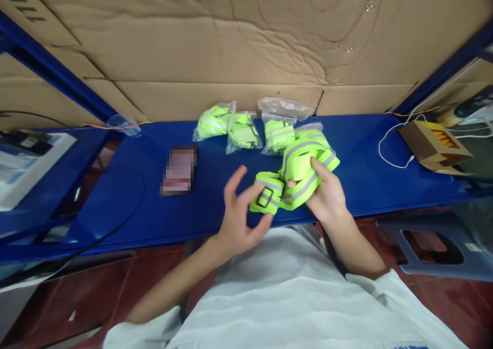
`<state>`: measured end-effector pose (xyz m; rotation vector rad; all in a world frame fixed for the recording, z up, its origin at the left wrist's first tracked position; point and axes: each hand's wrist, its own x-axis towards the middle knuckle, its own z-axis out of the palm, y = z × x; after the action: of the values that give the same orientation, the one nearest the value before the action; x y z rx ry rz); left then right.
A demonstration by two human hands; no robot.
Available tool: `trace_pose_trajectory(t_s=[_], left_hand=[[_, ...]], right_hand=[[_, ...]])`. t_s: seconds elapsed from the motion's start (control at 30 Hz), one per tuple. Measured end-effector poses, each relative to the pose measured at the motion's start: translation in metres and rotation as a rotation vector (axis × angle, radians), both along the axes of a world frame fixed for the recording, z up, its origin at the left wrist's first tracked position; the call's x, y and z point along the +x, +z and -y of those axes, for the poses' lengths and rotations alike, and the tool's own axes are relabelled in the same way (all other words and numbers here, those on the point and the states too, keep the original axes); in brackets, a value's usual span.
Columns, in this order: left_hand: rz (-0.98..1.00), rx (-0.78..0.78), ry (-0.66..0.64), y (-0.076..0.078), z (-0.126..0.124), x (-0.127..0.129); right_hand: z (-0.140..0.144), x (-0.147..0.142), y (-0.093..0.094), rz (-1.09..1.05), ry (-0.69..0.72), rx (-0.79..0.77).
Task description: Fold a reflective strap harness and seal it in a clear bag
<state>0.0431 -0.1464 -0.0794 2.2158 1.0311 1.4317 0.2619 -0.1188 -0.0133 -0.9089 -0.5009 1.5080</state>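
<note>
Neon-yellow webbing with grey reflective stripes, a folded safety strap (298, 171), sits just above the near edge of the blue bench (154, 205), a little right of its middle. The right hand (327, 197) grips the strap's larger folded bundle, thumb across the top and fingers curled underneath. The left hand (239, 218) takes the strap's smaller end, where a dark rectangular buckle (265, 198) shows; thumb and lower fingers pinch that end, while the index finger points up and is spread free of it.

Farther back, toward the bench's rear edge, three clear plastic bags lie in a row, each holding a folded strap of the same yellow: a left bag (213, 122), a middle bag (243, 131) just beside it, and a right bag (279, 130) whose open mouth stands up crumpled. Left of the hands, a dark flat object (179, 170) lies on the bench, its face blurred. A small open cardboard box (435, 146) stands near the right end, with a white cable (389, 138) looping beside it. Brown cardboard sheeting (231, 46) covers the wall behind the rear edge.
</note>
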Motion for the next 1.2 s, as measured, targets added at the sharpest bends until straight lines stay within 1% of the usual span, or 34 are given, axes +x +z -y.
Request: trace_pose_trajectory(t_s=[0.03,0.07,0.1,0.17,0.2,0.23,0.3,0.37,0.47,0.53,0.57,0.6,0.63,0.67,0.7,0.77,0.8,0.83,0.87,0.9,0.97,1.03,1.07,1.1,1.13,1.2], left_hand=[[-0.16,0.108,-0.024,0.003,0.003,0.001],[-0.304,0.156,-0.053,0.006,0.005,0.003],[-0.421,0.145,-0.08,0.011,0.006,0.003],[-0.575,0.007,-0.081,0.018,0.004,0.003],[-0.605,-0.053,-0.044,0.022,0.002,0.002],[-0.61,-0.081,0.011,0.024,0.0,0.0],[-0.588,-0.081,0.139,0.028,-0.003,-0.006],[-0.532,-0.113,0.239,0.029,-0.005,-0.015],[-0.466,-0.308,0.299,0.03,-0.004,-0.032],[-0.481,-0.386,0.334,0.03,-0.002,-0.041],[-0.497,-0.37,0.36,0.031,-0.001,-0.043],[-0.511,-0.314,0.382,0.032,0.001,-0.044],[-0.518,-0.223,0.389,0.033,0.002,-0.043],[-0.525,-0.115,0.361,0.033,0.004,-0.041],[-0.536,-0.009,0.296,0.034,0.005,-0.037],[-0.575,0.134,0.13,0.034,0.004,-0.029],[-0.606,0.156,0.07,0.033,0.002,-0.025],[-0.641,0.147,0.043,0.032,-0.002,-0.022],[-0.676,0.117,0.045,0.03,-0.006,-0.021],[-0.704,0.08,0.064,0.027,-0.01,-0.021],[-0.747,0.017,0.107,0.022,-0.019,-0.025],[-0.764,-0.012,0.15,0.018,-0.025,-0.031],[-0.765,-0.011,0.166,0.016,-0.027,-0.034],[-0.764,-0.005,0.179,0.015,-0.028,-0.036],[-0.764,0.003,0.187,0.014,-0.028,-0.038],[-0.76,0.025,0.196,0.013,-0.027,-0.038]], right_hand=[[-0.001,-0.002,0.002,0.038,0.009,0.014],[-0.003,-0.003,0.003,0.084,0.014,0.035],[-0.005,-0.003,0.005,0.132,0.011,0.058],[-0.008,0.002,0.006,0.217,-0.041,0.104],[-0.01,0.007,0.006,0.246,-0.09,0.124],[-0.011,0.013,0.005,0.267,-0.146,0.139],[-0.01,0.027,-0.001,0.293,-0.241,0.156],[-0.006,0.042,-0.011,0.31,-0.295,0.14],[0.006,0.065,-0.028,0.343,-0.4,0.065],[0.017,0.082,-0.04,0.4,-0.474,0.024],[0.023,0.09,-0.046,0.443,-0.478,0.012],[0.029,0.099,-0.051,0.495,-0.468,0.016],[0.035,0.108,-0.055,0.553,-0.468,0.042],[0.04,0.116,-0.057,0.628,-0.505,0.097],[0.045,0.123,-0.058,0.723,-0.583,0.171],[0.05,0.132,-0.052,0.991,-0.813,0.367],[0.05,0.134,-0.046,1.157,-0.896,0.457],[0.047,0.134,-0.039,1.33,-0.9,0.532],[0.042,0.132,-0.031,1.496,-0.814,0.595],[0.034,0.13,-0.025,1.646,-0.65,0.638],[0.008,0.125,-0.016,1.847,-0.181,0.708],[-0.027,0.122,-0.014,2.01,0.179,0.711],[-0.046,0.122,-0.016,2.055,0.351,0.705],[-0.064,0.122,-0.018,2.088,0.428,0.696],[-0.081,0.122,-0.021,2.129,0.449,0.682],[-0.108,0.12,-0.024,2.19,0.419,0.639]])
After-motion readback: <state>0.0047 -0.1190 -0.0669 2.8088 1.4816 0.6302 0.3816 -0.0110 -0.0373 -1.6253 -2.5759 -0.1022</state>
